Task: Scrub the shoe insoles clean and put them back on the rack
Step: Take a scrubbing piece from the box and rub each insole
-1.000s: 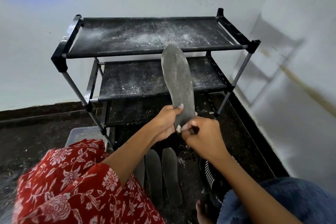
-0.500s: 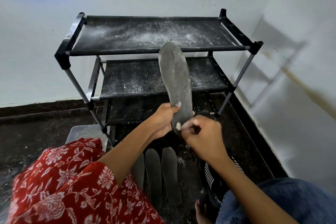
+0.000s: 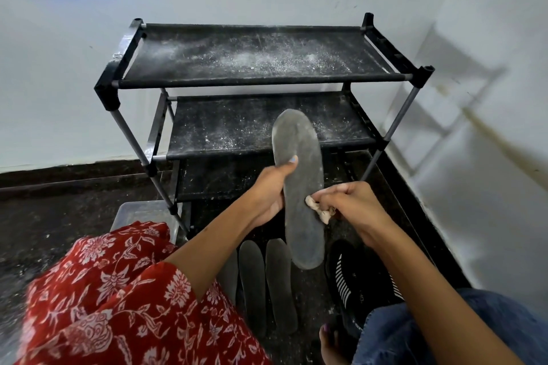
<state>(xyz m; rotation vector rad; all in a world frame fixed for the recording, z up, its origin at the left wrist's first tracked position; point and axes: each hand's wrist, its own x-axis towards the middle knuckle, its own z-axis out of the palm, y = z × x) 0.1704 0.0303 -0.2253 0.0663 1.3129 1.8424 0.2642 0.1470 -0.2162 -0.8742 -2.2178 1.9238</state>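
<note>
A long grey insole (image 3: 299, 175) stands almost upright in front of the black shoe rack (image 3: 261, 77). My left hand (image 3: 271, 191) grips its left edge at mid-length, thumb laid across the face. My right hand (image 3: 353, 204) pinches a small crumpled beige cloth (image 3: 318, 209) against the insole's right side. On the dark floor below lie more grey insoles (image 3: 278, 284), side by side, toes pointing towards the rack.
The rack's fabric shelves are dusted with white powder. A clear plastic tub (image 3: 142, 213) sits on the floor left of the rack. A black striped shoe (image 3: 358, 281) lies right of the floor insoles. White walls close in behind and on the right.
The insole has slid down through my left hand, so much more of it now hangs below my grip. My right hand has shifted right and the beige cloth now shows on the insole.
</note>
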